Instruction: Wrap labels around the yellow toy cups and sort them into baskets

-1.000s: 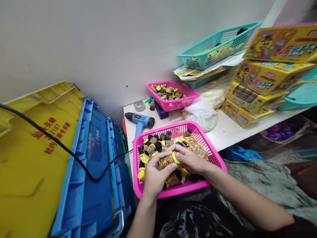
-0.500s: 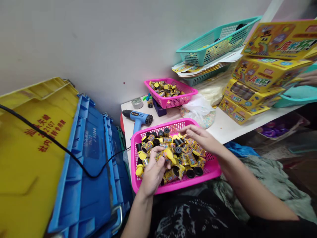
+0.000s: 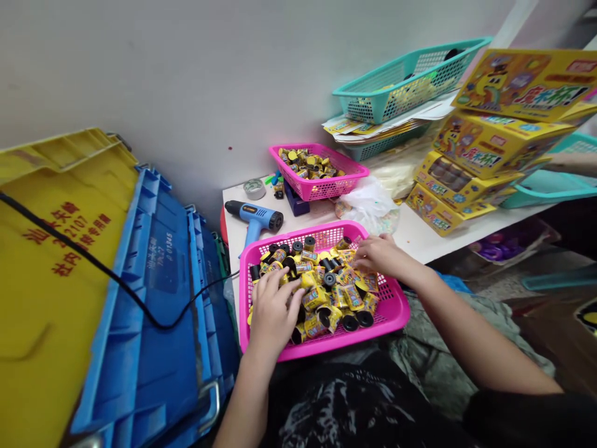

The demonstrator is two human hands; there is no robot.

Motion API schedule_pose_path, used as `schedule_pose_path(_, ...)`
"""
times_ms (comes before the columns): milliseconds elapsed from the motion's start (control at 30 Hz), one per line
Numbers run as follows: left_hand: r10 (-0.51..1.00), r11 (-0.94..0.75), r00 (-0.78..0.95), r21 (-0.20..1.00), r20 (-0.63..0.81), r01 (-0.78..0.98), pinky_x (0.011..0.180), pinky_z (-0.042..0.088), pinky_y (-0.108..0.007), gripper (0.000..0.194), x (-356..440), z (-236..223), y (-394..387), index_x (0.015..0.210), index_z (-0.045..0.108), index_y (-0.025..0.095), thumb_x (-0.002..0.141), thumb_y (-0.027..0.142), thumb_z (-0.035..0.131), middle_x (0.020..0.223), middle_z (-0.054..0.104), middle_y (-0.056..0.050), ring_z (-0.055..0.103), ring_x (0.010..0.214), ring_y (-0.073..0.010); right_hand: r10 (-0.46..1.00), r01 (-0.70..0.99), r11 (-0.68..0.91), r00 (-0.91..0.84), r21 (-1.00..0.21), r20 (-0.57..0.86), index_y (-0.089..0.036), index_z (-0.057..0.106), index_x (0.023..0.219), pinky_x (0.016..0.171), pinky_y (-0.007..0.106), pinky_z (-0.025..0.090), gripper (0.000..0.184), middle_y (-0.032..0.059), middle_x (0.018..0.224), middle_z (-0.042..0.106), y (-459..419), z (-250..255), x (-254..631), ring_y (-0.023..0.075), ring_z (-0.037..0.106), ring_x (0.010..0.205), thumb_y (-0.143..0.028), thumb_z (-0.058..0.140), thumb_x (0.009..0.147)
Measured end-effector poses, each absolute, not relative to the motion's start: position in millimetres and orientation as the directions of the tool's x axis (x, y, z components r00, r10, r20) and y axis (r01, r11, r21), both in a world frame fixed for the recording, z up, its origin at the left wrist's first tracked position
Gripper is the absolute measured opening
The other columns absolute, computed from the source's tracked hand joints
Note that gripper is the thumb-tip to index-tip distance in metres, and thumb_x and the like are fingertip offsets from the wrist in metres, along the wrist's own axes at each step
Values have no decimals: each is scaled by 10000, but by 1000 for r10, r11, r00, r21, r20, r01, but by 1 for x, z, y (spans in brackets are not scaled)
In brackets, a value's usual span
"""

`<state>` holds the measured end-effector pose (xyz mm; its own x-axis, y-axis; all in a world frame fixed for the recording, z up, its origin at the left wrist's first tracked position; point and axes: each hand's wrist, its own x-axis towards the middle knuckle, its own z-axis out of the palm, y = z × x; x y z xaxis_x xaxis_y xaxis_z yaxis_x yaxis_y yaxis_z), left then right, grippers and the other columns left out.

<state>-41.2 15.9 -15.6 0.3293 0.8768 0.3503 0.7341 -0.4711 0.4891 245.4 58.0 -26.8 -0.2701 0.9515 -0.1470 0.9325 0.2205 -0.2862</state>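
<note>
Tubs [image 3: 315,297] lie heaped in the pink basket [image 3: 326,346]. The left hand [image 3: 273,311], fingers spread, is over its left side; the right hand [image 3: 385,256] curls at the heap's right, grip unclear. A heat gun [image 3: 262,216] sits just beyond the back-left corner; table [image 3: 426,247] extends rightward.

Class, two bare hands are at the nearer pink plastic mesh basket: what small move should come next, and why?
Probably the bare right hand should pinch one of the small yellow printed cylindrical pieces: it sits bent over those at the right of the nearer pink plastic mesh basket, while the bare left hand is spread open over the left side, with no grip visible.
</note>
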Motion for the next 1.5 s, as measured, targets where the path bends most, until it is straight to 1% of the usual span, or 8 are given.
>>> schedule_pose_path(200,965,-165,238,958,108,235,790,537,-345,353,-2,2,16,1130,641,225,779,225,675,977,691,-67,657,873,-193,880,509,126,-454,-852,-141,-167,653,715,619,263,413,311,11,678,648,48,16,223,147,580,643,-460,615,813)
schedule_pose_path(467,977,175,159,957,-140,-233,590,492,-157,621,9,1,20,1238,552,243,662,160,771,711,550,66,551,586,-46,939,-127,-129,-336,-984,-80,-210,569,1043,613,258,458,384,11,838,586,33,3,175,134,557,724,-537,564,843)
schedule_pose_path(767,975,201,114,975,-190,-90,465,503,-192,349,-6,4,26,1042,717,198,716,318,740,752,677,-8,626,510,-91,938,196,108,-345,-975,35,-191,483,1169,607,259,473,323,3,758,608,57,10,177,133,593,679,-418,433,946)
schedule_pose_path(867,994,38,-101,998,-34,40,581,543,-226,227,-18,6,30,920,758,193,730,315,730,838,739,-44,677,666,-135,954,662,178,-296,-728,-36,-155,539,1132,743,297,485,376,100,987,667,89,6,191,168,630,884,-325,233,995)
schedule_pose_path(967,976,-129,-157,982,150,137,800,553,-301,156,-30,3,32,851,771,207,726,294,738,914,750,-50,683,896,-189,934,839,179,-309,-514,-179,-171,647,976,779,325,465,187,88,949,701,110,-16,194,213,640,881,-273,544,858)
schedule_pose_path(1133,983,-44,-173,997,54,62,905,519,-384,212,-37,-5,30,873,770,196,725,343,737,934,759,-63,682,943,-220,896,883,199,-339,-424,-285,-157,670,756,827,414,440,230,130,866,702,111,-49,179,340,609,971,-184,784,558)
schedule_pose_path(1300,985,-6,-173,998,-6,-68,906,508,-407,261,-38,-14,28,857,773,181,723,401,732,905,761,-72,684,930,-234,911,832,204,-355,-517,-212,-119,588,1021,747,350,489,350,119,962,676,104,-35,191,261,633,886,-240,671,704)
schedule_pose_path(1500,989,-9,-151,999,2,-45,921,494,-395,245,-37,-22,27,892,768,185,754,380,713,941,760,-73,674,965,-230,921,266,199,-381,-943,87,-179,514,1163,803,329,514,374,94,1123,623,60,7,190,193,628,967,-365,579,846)
